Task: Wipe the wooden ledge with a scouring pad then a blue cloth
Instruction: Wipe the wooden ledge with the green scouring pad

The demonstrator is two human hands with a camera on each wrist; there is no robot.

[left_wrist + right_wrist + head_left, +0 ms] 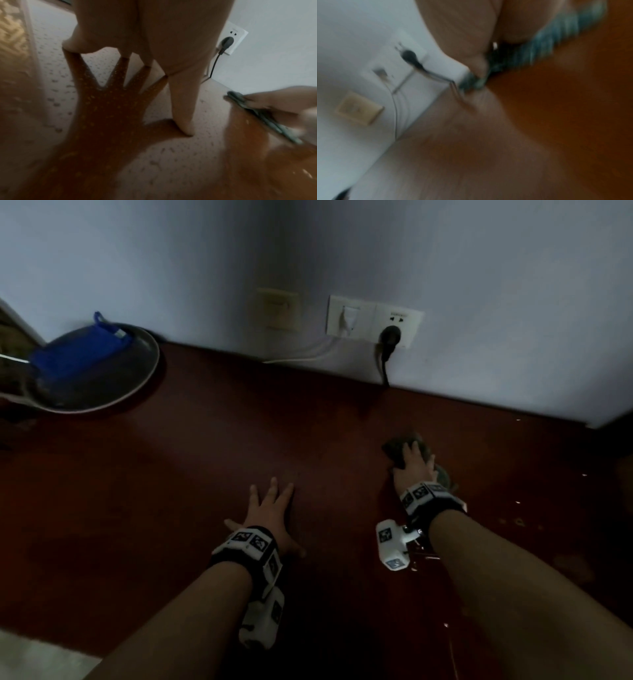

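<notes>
The right hand lies flat on the scouring pad, fingers stretched over it and pressing it down onto the wooden ledge; whether the thumb hooks the pad's edge cannot be told. The pad sits near the wall, just below the black plug in the white socket, with its long axis running roughly from the wall back toward the person. The left hand is empty, palm down with fingers spread on the ledge, probably as a brace.

The blue cloth rests in a shallow grey dish at the far left of the ledge, well apart from both hands. It lies left and forward of the pad, and the left hand is the nearer one to it. The scouring step looks to be in hand, with the cloth untouched.
</notes>
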